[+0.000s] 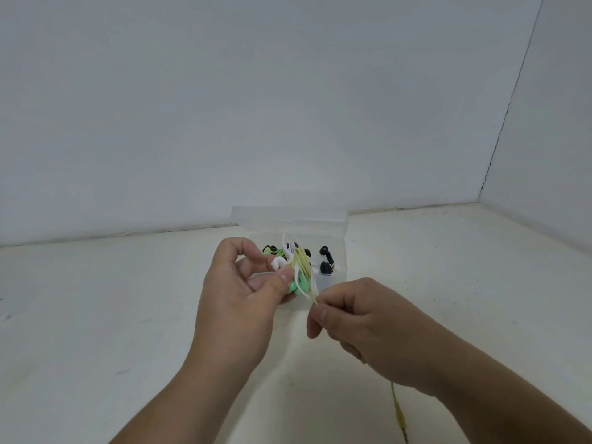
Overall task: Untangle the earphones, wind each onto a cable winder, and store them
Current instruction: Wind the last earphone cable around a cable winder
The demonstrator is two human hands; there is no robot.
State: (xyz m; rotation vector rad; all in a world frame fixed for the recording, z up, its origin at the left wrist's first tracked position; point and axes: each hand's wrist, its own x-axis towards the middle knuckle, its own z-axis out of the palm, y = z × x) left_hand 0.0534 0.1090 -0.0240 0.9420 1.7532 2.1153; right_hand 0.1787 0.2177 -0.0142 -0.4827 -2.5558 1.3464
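From the head view, your left hand is raised in front of you, palm turned towards you, with the wrist coming up from the lower left. Its fingers are curled round a pale green cable winder, and the thumb presses on the near face. A yellow earphone cable is looped several times over the winder, with white strands mixed in. A white earpiece sticks out just above your thumb.

Your right hand sits lower and to the right, back of the hand up, forearm running off the lower right corner. Its thumb and forefinger are closed tight, pinching the cable where it leaves the winder. The other fingers are curled under. The short stretch between your two hands looks taut. More of the yellow cable hangs below your right forearm and trails to the bottom edge.

Behind your hands, a clear plastic box stands on the white surface with its lid tilted up at the back, close to the wall. In its right part lies a black earphone with some white pieces beside it. On the left side you can see green and black pieces. Your left hand and the winder hide the middle and front of the box, so you cannot tell how it is divided.
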